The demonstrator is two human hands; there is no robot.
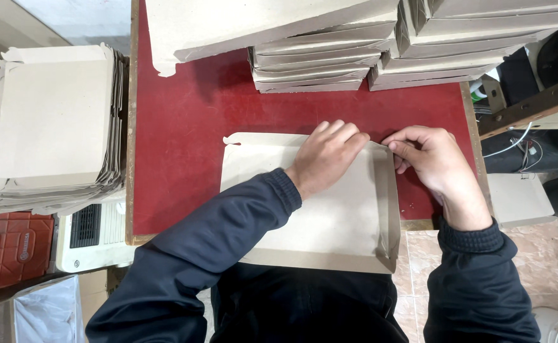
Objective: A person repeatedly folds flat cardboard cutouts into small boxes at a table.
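Table (pixel 184 127): red top, folded boxes (pixel 368 57) stacked along far edge.
Flat stack (pixel 50 127): off table, to my left.
Carton (pixel 330 216): flat at near edge, right wall raised.
Left hand (pixel 326 155): fingers together, pressing carton's far edge.
Right hand (pixel 434 155): fingertips pinching far right corner.
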